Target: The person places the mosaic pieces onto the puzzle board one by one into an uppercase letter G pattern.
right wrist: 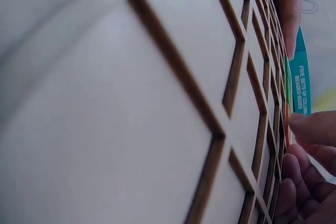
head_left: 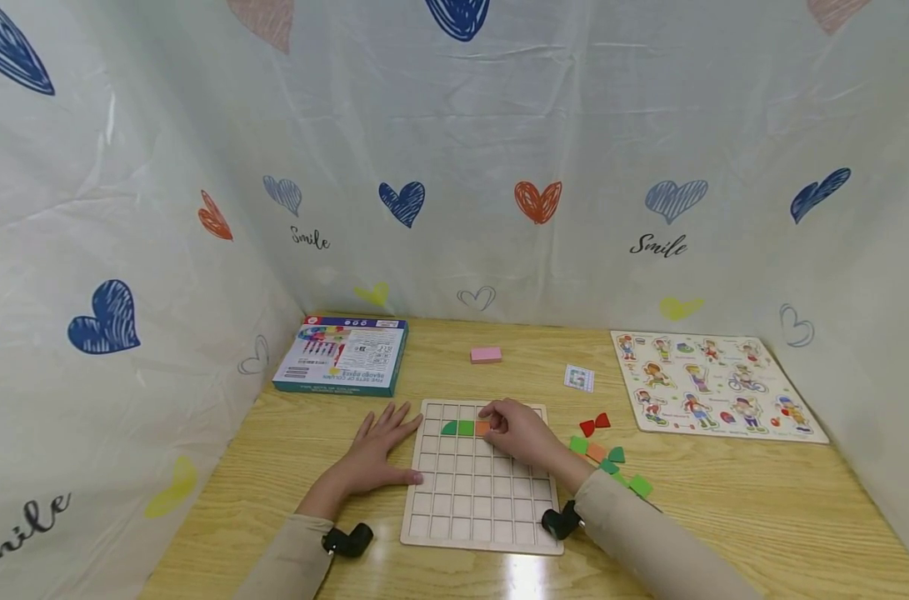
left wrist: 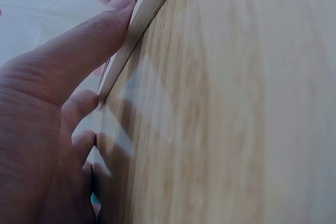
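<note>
While most squares of the wooden grid board (head_left: 478, 492) on the worktop (head_left: 724, 500) lie empty, its second row holds a green quarter-round piece (head_left: 449, 428), a green square piece (head_left: 465, 428) and an orange piece (head_left: 481, 428) side by side. The right hand (head_left: 520, 433) pinches the orange piece with curled fingertips; the left hand (head_left: 375, 450) lies flat and released, thumb against the board's left edge. By my judgement the filling has barely begun, with loose red, green and orange pieces (head_left: 607, 454) waiting just right of the board.
</note>
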`<state>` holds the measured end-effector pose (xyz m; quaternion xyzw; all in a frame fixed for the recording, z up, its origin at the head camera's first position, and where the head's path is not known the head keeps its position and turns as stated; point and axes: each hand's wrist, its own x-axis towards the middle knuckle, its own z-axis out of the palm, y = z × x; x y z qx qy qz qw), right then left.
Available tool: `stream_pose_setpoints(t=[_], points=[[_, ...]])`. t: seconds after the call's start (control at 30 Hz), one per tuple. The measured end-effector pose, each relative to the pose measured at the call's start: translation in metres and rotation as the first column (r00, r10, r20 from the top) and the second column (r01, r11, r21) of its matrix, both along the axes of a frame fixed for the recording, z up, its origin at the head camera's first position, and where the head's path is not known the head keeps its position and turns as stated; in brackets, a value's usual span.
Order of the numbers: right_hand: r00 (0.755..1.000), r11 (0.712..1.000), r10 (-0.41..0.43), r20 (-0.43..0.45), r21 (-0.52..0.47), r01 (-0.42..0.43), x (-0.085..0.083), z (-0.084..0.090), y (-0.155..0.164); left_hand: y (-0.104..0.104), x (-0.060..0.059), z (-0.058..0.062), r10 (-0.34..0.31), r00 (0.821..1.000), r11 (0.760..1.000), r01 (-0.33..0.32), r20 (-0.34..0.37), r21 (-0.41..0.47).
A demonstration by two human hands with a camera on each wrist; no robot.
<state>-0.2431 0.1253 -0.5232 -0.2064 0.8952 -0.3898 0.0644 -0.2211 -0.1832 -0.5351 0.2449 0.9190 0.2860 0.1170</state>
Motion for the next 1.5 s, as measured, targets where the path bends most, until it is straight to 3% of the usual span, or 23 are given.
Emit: stream_pose_setpoints(t=[0.43,0.7,1.03,1.2,1.4,1.5], points=[[0.998,0.995,-0.064,0.005,-0.074,0.065,0.011,0.009,0.041,0.0,0.0,-0.001,0.007,1.0,1.0,-0.007,-0.007,-0.006],[0.995,0.995,-0.097,-0.029,-0.038,0.096,0.02,0.016,0.098,0.001,-0.001,-0.001,0.005,1.0,1.0,-0.005,-0.008,-0.012],[0.989,0.989,-0.146,-0.001,0.028,0.146,0.034,0.02,0.158,0.0,0.0,-0.001,0.011,1.0,1.0,-0.011,-0.006,-0.011],[0.994,0.99,-0.105,-0.032,0.096,0.108,0.04,0.02,0.179,0.001,0.001,-0.001,0.009,1.0,1.0,-0.01,-0.012,-0.01],[0.999,0.993,-0.024,0.045,0.121,0.018,0.043,0.014,0.193,0.001,0.0,0.0,0.007,1.0,1.0,-0.007,-0.023,-0.016],[0.999,0.991,0.002,0.043,0.132,-0.008,0.043,0.012,0.194,0.001,0.0,-0.001,0.009,1.0,1.0,-0.009,-0.015,-0.02]])
